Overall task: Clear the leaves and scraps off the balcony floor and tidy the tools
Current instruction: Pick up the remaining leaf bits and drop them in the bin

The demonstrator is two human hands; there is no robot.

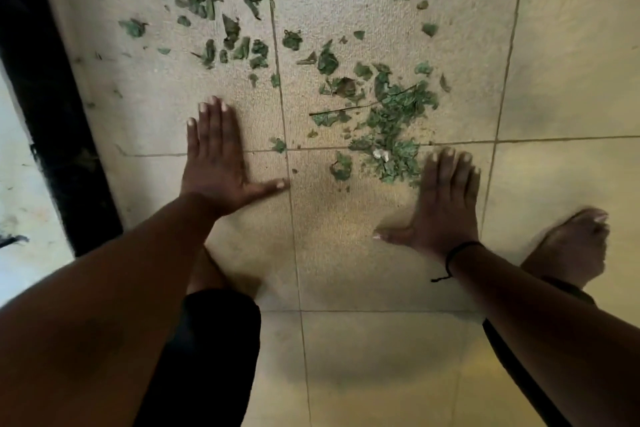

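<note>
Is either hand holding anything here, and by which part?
Nothing is held. The left hand and right hand lie flat and open on the tiled floor, beside the leaf scraps.

Leaves point(394, 121) on floor point(346, 253) between left hand point(216, 163) and right hand point(446, 208)

Two hands point(216, 163), one bare foot point(571, 246), one twig point(360, 106), leaf scraps point(394, 114) beyond counting.

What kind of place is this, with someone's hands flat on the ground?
Probably an outdoor tiled floor, such as a balcony or patio. Large pale floor tiles with grout lines are strewn with torn green leaves and a thin twig, and a dark frame edges one side.
</note>
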